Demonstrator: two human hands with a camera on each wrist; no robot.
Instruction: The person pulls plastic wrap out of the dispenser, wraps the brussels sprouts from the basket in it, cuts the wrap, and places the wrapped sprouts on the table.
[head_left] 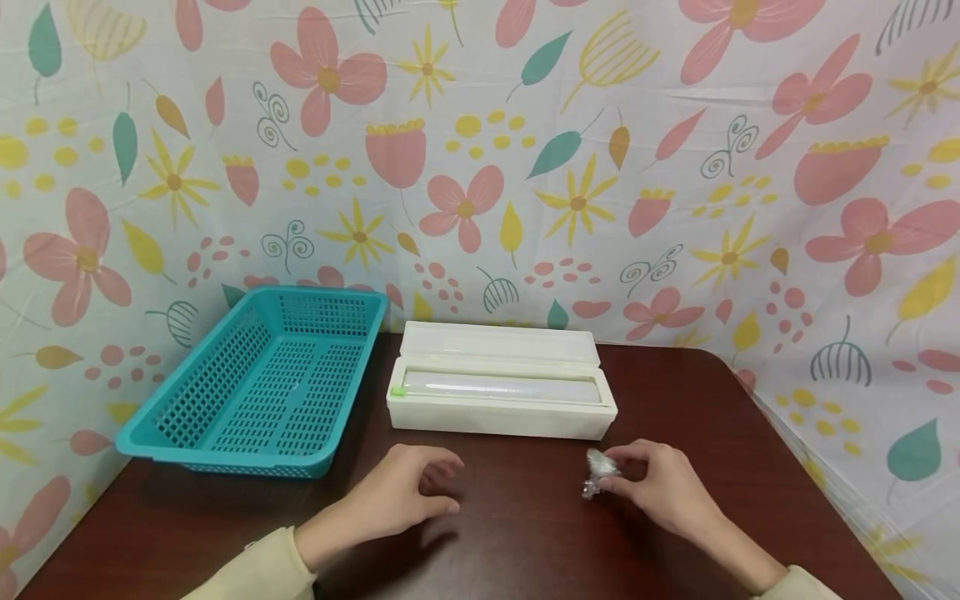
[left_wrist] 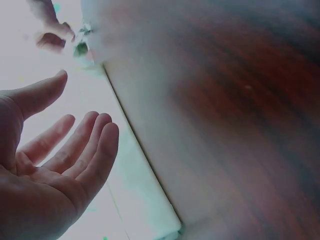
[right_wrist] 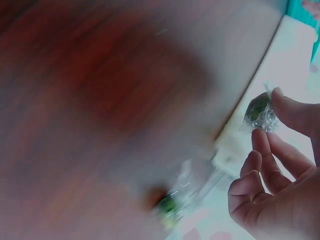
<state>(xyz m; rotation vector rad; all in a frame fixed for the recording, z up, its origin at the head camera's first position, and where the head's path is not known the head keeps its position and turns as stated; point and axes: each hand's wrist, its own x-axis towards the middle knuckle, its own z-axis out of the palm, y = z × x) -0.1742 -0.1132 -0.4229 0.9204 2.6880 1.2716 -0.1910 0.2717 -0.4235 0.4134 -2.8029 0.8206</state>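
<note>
Between its thumb and fingertips, my right hand [head_left: 667, 487] pinches a small bundle in clear plastic wrap [head_left: 599, 468], just in front of the white box's right end. In the right wrist view something dark green shows inside the bundle [right_wrist: 259, 107]; its kind cannot be told. My left hand [head_left: 390, 496] hovers over the table with fingers loosely bent and nothing in them. Behind both hands stands a white cling film box [head_left: 502, 421], lid [head_left: 498, 342] tilted back. A roll of cling film [head_left: 498, 387] lies inside, and a green slider [head_left: 399, 392] sits at its left.
A teal perforated basket [head_left: 333, 446] stands on the left of the dark red-brown table [head_left: 517, 508]. Flowered cloth [head_left: 480, 167] hangs behind. A blurred clear-plastic thing with green in it [right_wrist: 170, 204] appears low in the right wrist view.
</note>
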